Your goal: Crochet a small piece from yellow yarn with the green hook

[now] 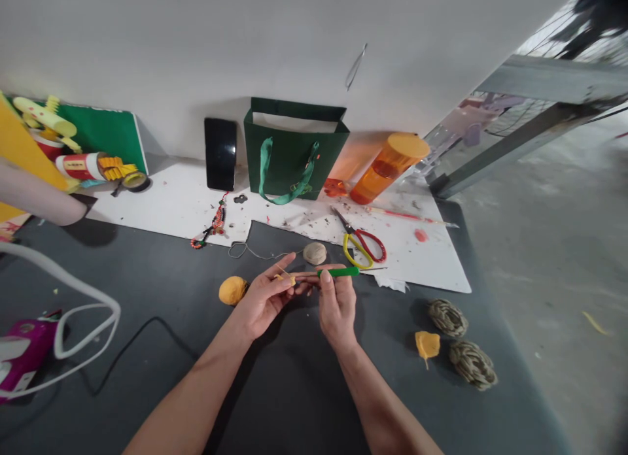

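In my right hand is a crochet hook with a green handle, its shaft pointing left. My left hand pinches a small piece of yellow crochet work at the hook's tip, its index finger raised with yarn across it. Beside the left wrist lies a ball of yellow yarn. A beige yarn ball sits just beyond the hands. Scissors with one yellow and one red handle rest beyond the right hand.
At the back stand a dark green gift bag, a black phone and an orange bottle. Grey-green yarn bundles and a yellow crocheted piece lie at right. A magenta device and white tube are at left.
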Action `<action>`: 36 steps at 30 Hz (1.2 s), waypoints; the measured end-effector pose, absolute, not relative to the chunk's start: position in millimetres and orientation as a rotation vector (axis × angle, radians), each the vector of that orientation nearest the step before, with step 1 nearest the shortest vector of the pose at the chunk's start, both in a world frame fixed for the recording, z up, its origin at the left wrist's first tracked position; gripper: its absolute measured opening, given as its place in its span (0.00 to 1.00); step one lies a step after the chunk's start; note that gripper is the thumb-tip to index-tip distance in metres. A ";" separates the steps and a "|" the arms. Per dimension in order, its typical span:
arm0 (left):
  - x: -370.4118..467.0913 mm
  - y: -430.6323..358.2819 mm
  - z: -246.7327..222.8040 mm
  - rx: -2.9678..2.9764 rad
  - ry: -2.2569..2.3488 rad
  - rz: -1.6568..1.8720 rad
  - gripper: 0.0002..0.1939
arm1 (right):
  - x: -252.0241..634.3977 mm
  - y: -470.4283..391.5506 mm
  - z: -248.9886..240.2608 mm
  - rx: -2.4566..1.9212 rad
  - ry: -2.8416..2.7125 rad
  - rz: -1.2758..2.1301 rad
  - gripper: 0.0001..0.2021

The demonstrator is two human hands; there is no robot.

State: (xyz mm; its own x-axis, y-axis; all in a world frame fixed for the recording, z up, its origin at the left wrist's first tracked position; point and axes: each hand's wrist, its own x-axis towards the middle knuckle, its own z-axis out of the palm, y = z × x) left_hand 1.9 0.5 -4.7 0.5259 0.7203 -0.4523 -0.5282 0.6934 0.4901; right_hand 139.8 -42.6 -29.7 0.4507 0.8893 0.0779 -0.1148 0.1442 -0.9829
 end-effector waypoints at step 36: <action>9.9 -4.6 -1.4 0.506 0.820 0.998 0.34 | 140.3 -44.4 -18.1 -1.258 -1.246 0.584 0.08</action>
State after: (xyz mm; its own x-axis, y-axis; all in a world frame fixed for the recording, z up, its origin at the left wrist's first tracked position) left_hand 9.9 -4.6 -1.4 0.2916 0.8836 -0.3664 -0.5313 0.4681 0.7061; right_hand 140.3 -44.4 -18.1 0.2980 0.8811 0.3672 0.2818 0.2863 -0.9158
